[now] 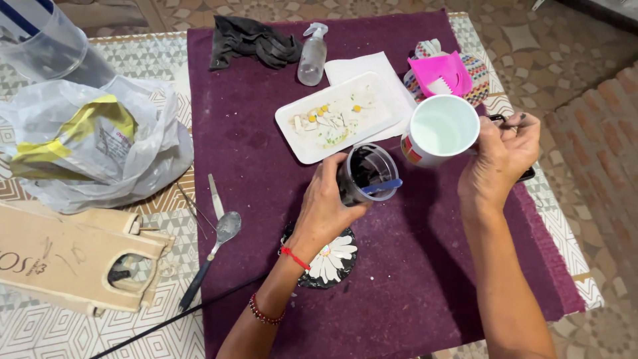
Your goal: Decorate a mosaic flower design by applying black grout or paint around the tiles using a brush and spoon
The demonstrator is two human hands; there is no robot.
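Your left hand (327,199) has its fingers closed around a tilted clear cup (367,174) of dark contents, just beside your right hand (500,158), whose fingers grip a white mug (440,129) by its handle.

Both forearms bare, entering from the near edge of the desk and angled toward its centre. Left hand (327,203): fingers curled in a closed side grip, thumb up, wrist slightly bent; red cord and bead bracelets on the forearm. Right hand (500,159): raised higher, fingers bunched in a tight pinch, knuckles toward the camera.
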